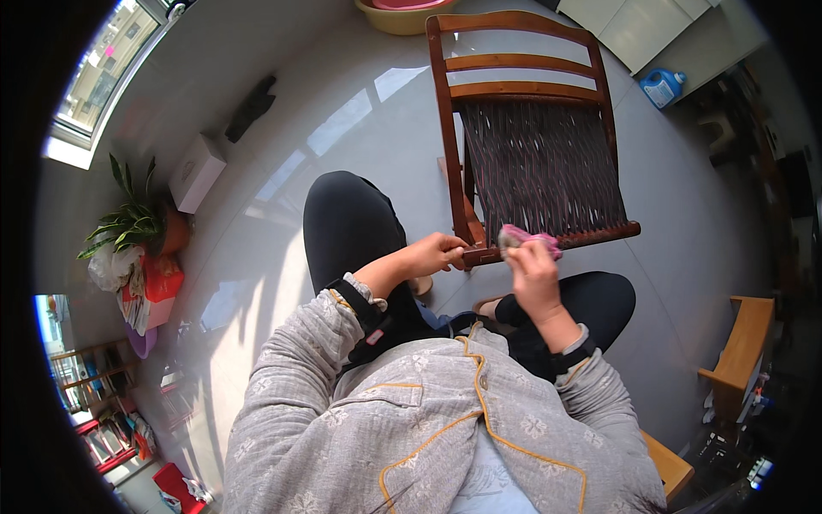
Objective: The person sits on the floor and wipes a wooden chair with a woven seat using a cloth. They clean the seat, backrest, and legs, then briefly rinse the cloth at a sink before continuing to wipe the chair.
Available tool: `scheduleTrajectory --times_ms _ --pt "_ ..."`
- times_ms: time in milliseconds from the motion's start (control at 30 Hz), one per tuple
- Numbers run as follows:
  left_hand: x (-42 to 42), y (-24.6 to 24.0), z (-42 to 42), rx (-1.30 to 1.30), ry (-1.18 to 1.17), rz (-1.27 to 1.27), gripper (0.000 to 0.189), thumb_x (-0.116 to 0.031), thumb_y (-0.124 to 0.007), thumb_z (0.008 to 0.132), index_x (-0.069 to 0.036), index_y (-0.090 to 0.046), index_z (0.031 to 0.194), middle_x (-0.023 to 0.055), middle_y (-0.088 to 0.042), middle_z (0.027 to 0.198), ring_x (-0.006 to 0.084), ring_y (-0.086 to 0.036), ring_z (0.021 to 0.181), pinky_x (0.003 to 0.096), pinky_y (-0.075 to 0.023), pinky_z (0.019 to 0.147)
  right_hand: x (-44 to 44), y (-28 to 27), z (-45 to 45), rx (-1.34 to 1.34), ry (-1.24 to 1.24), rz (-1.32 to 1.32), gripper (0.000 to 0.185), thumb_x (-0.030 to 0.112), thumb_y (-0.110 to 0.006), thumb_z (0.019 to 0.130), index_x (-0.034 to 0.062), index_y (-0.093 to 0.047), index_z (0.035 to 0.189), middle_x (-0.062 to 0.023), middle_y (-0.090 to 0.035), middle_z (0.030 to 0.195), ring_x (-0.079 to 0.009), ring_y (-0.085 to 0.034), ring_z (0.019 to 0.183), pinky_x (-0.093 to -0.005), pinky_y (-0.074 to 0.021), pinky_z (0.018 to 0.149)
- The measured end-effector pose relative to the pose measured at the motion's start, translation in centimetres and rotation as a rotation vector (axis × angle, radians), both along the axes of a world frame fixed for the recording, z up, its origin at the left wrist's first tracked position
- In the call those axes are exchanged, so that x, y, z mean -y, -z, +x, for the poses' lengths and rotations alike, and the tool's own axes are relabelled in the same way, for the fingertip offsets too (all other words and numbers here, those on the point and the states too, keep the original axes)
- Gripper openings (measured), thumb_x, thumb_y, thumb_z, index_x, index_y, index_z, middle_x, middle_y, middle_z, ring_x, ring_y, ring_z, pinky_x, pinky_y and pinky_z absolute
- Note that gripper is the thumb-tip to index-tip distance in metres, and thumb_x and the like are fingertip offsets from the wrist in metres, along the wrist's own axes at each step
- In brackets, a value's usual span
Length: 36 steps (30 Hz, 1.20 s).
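Observation:
A wooden folding chair point(529, 88) with a seat of dark woven cords point(542, 167) stands before me, its slatted back away from me. My left hand point(443, 252) grips the left end of the chair's near wooden rail point(600, 236). In my right hand point(535, 273) is a crumpled pink and greyish cloth point(528, 240), held between the fingers over the same rail, a little right of my left hand. Whether the cloth touches the wood cannot be told.
My knees flank the chair's near edge. A yellow basin point(401, 20) and a blue detergent bottle point(663, 88) stand beyond. At left are a potted plant point(131, 221) and a white box point(197, 173); at right, a wooden stool or bench point(743, 340).

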<state>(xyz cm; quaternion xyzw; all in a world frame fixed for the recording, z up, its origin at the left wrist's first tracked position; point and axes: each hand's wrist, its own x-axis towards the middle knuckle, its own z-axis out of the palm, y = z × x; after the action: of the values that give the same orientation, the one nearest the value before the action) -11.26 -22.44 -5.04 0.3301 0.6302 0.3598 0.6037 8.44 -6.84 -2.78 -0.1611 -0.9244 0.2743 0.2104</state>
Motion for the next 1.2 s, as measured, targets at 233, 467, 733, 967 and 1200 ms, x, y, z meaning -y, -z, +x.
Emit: scheduleTrajectory --times_ms 233,467,733,967,1200 --pt "0.3 -0.9 -0.1 -0.032 -0.007 -0.005 0.037 -0.027 -0.049 0.105 -0.001 -0.063 0.128 0.0073 -0.070 0.103 0.0155 -0.065 0.096 0.0320 -0.0505 0.090 1.0 -0.2 -0.5 -0.078 -0.032 0.030 0.014 0.000 -0.069 0.080 0.0044 -0.064 0.092 -0.0111 -0.054 0.089 -0.0317 -0.059 0.085 -0.0404 -0.0492 0.075" --pt "0.0 -0.4 -0.1 -0.020 -0.028 0.004 0.037 -0.028 -0.052 0.104 0.000 -0.065 0.124 0.0070 -0.071 0.096 0.0137 -0.064 0.092 0.0306 -0.0512 0.086 1.3 0.2 -0.5 -0.077 0.092 -0.071 0.008 0.000 -0.068 0.082 0.0035 -0.064 0.088 -0.0117 -0.055 0.086 -0.0315 -0.060 0.082 -0.0408 -0.0495 0.073" --pt "0.5 -0.9 0.1 -0.019 -0.053 -0.025 0.036 -0.023 -0.050 0.105 -0.001 -0.062 0.131 0.0050 -0.071 0.097 0.0121 -0.064 0.092 0.0292 -0.0530 0.081 1.8 -0.6 -1.0 -0.076 -0.005 -0.102 0.010 0.000 -0.068 0.081 0.0034 -0.067 0.091 -0.0114 -0.056 0.086 -0.0312 -0.061 0.081 -0.0398 -0.0503 0.073" --pt "0.2 2.2 -0.1 0.092 -0.024 0.064 0.034 -0.018 -0.052 0.103 -0.003 -0.061 0.132 0.0029 -0.070 0.102 0.0110 -0.064 0.094 0.0311 -0.0517 0.088 4.6 0.6 -3.0 -0.154 -0.116 -0.045 0.010 -0.001 -0.068 0.081 0.0030 -0.067 0.090 -0.0114 -0.055 0.087 -0.0304 -0.060 0.081 -0.0398 -0.0498 0.072" --pt "0.7 0.6 0.1 0.053 -0.047 0.049 0.034 -0.012 -0.051 0.102 0.000 -0.060 0.133 0.0049 -0.070 0.103 0.0117 -0.062 0.094 0.0313 -0.0513 0.090 -0.2 -1.2 -0.8 -0.029 0.025 -0.047 0.008 0.001 -0.069 0.080 0.0023 -0.067 0.088 -0.0115 -0.055 0.087 -0.0317 -0.058 0.082 -0.0419 -0.0484 0.074"
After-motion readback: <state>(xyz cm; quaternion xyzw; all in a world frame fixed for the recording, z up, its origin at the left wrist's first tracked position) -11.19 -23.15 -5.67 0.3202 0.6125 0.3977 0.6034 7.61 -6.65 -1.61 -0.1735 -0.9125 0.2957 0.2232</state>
